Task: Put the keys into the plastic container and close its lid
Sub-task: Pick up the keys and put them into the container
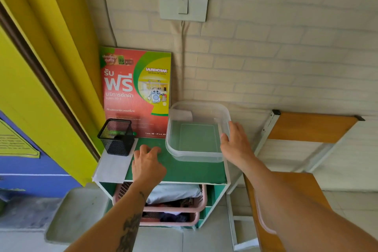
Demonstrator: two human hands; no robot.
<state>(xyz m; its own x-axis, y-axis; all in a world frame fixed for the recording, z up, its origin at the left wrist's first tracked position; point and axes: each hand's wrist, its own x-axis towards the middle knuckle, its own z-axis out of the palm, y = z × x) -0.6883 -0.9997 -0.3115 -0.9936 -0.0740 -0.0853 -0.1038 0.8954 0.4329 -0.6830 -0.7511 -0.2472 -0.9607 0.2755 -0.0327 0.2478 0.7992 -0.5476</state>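
Right hand [235, 143]: fingers [233, 127] spread along the right-hand wall of the plastic container [196, 129], thumb at the near right corner of the rim. Whether the grip is closed on the wall or the hand merely rests against it cannot be told.

Left hand [148, 162]: palm down on the green desk [184, 170], fingers [143, 149] curled and close together, tips touching the surface. Nothing visible under or between them. The keys cannot be made out anywhere; if they lie under this hand, they are hidden.

The container sits between the two hands, nearer the right one, on the far right part of the desk against the wall. It is clear, open at the top and looks empty; the green top shows through its base. A pale sheet [181, 114] stands at its far left corner; I cannot tell if that is the lid.

Left of the left fingers: a black mesh pen holder [116, 137] on white paper [111, 166]. Beyond both hands, a red and green laundry poster [136, 92] leans on the brick-pattern wall [286, 57], with a light switch [183, 4] above.

Below the hands, pink baskets [173, 206] with cloth fill the shelves. Right of the right forearm, a wooden chair [311, 127]. Far left, a yellow door [41, 88].
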